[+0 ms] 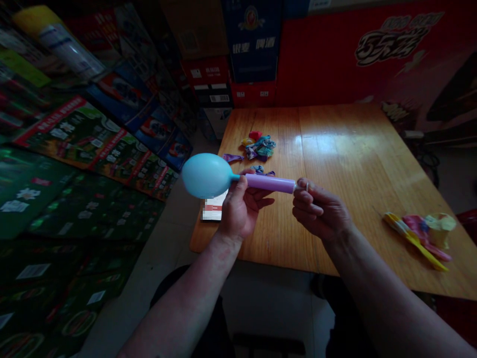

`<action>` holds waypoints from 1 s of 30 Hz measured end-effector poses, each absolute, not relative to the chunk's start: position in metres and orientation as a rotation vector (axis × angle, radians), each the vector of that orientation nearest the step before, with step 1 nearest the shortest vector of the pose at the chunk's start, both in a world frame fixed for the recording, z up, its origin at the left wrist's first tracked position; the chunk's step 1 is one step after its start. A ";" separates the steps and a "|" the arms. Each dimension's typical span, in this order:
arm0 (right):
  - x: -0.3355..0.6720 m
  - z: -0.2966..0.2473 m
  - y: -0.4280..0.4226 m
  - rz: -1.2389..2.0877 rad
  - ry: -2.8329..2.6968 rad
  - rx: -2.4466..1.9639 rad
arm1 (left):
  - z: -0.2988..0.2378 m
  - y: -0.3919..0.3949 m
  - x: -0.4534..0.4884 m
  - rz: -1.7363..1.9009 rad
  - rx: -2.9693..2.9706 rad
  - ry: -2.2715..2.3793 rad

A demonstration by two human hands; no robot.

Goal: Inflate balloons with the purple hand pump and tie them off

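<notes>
A light blue balloon (207, 175), partly inflated, sits with its neck on the left end of a purple hand pump (271, 183). My left hand (242, 206) is closed around that end, its thumb pressed at the balloon's neck. At the pump's other end, my right hand (320, 209) grips the pale handle (307, 186) with bent fingers. The pump is held roughly level above the wooden table (343, 164). Beyond my left hand lies a pile of limp, colourful balloons (261, 147), with a purple balloon (233, 157) beside it.
Several deflated yellow and pink balloons (417, 238) lie at the table's right side. A white and red item (212, 209), partly blurred out, rests near the left edge. Stacked green cartons (85, 209) line the left; boxes (253, 44) and a red poster (328, 59) stand behind.
</notes>
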State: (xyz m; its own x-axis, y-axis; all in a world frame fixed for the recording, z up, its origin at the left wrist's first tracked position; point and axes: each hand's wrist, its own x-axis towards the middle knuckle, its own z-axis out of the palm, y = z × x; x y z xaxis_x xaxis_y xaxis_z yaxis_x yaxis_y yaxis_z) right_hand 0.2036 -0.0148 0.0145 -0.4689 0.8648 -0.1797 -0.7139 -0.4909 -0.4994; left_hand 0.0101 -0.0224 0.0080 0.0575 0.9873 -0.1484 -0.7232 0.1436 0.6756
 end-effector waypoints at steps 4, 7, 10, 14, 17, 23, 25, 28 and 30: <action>0.206 0.018 -0.015 2.040 -0.452 -0.529 | 0.013 -0.024 0.009 1.341 0.482 0.652; 0.212 0.023 -0.015 2.046 -0.494 -0.552 | 0.015 -0.023 0.006 1.344 0.459 0.674; 0.219 0.027 -0.015 2.026 -0.534 -0.569 | 0.017 -0.021 0.000 1.384 0.450 0.701; 0.215 0.026 -0.015 2.003 -0.528 -0.555 | 0.014 -0.020 -0.002 1.415 0.481 0.718; 0.207 0.020 -0.016 2.047 -0.470 -0.537 | 0.009 -0.023 0.004 1.359 0.477 0.696; 0.205 0.018 -0.013 2.051 -0.409 -0.589 | 0.008 -0.025 0.010 1.369 0.469 0.687; 0.207 0.021 -0.013 2.038 -0.434 -0.620 | 0.010 -0.024 0.010 1.370 0.458 0.694; 0.213 0.029 -0.013 2.018 -0.506 -0.655 | 0.013 -0.020 0.005 1.373 0.442 0.733; 0.217 0.032 -0.013 1.979 -0.554 -0.679 | 0.016 -0.018 0.001 1.407 0.439 0.755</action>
State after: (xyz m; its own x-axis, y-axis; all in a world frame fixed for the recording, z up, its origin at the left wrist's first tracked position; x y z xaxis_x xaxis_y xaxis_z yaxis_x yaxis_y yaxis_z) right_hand 0.2171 -0.0130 0.0325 -0.4058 0.8832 -0.2349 -0.6330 -0.4570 -0.6249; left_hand 0.0009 -0.0180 0.0155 -0.0087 0.9777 -0.2100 -0.7156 0.1406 0.6842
